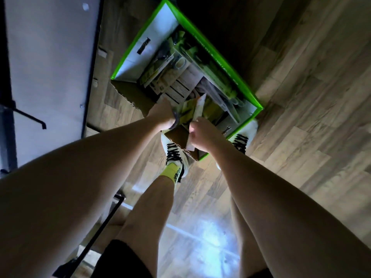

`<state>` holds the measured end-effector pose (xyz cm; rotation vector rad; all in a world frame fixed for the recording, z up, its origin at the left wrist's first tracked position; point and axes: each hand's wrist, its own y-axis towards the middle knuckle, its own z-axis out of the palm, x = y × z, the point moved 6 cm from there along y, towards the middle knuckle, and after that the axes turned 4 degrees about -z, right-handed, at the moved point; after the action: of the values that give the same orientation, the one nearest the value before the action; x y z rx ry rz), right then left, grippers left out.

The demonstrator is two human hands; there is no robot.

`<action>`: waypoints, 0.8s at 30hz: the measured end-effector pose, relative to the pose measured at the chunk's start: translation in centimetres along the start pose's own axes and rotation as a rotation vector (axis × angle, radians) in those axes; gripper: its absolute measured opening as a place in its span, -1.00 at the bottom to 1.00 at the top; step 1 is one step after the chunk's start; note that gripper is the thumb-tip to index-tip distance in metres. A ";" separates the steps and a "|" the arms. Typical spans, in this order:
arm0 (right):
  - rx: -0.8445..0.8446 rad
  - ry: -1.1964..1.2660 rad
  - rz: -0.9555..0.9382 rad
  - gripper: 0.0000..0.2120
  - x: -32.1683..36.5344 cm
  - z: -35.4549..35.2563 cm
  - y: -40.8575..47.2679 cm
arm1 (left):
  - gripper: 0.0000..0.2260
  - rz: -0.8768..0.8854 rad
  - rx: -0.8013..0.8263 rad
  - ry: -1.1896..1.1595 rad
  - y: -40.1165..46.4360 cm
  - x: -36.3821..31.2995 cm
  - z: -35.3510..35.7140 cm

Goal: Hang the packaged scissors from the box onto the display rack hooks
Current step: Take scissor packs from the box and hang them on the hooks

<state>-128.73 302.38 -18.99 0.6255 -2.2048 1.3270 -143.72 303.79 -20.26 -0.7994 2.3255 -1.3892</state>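
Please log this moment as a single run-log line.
stage: picking from box | left hand: in box, on packaged scissors | right hand: gripping same | rack hook: bare

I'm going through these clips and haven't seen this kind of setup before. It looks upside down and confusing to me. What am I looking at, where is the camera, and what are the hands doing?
No machine here: a person wears a wide-angle camera on the head and bends down, so you see their own arms, legs and shoes. On the wood floor stands an open green-edged box full of packaged scissors. Both hands reach into it: the left hand and the right hand grip a yellow-green package between them. At left, a black display hook juts from a white panel.
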 end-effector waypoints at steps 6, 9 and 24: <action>-0.137 -0.116 0.016 -0.67 4.0 -5.2 -3.5 | -0.75 -0.011 -0.022 -0.015 -5.8 -1.1 -3.7; -0.187 -0.180 0.014 -0.57 6.6 -8.5 -6.1 | -0.85 -0.005 -0.031 -0.030 -9.7 -1.6 -5.8; -0.198 -0.190 0.124 -0.66 23.0 -24.4 -23.3 | -0.72 0.093 -0.155 -0.099 -35.1 -4.0 -22.3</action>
<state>-128.23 311.38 20.88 0.5677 -2.5277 1.1280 -141.72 308.83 21.14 -0.7731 2.3827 -1.1162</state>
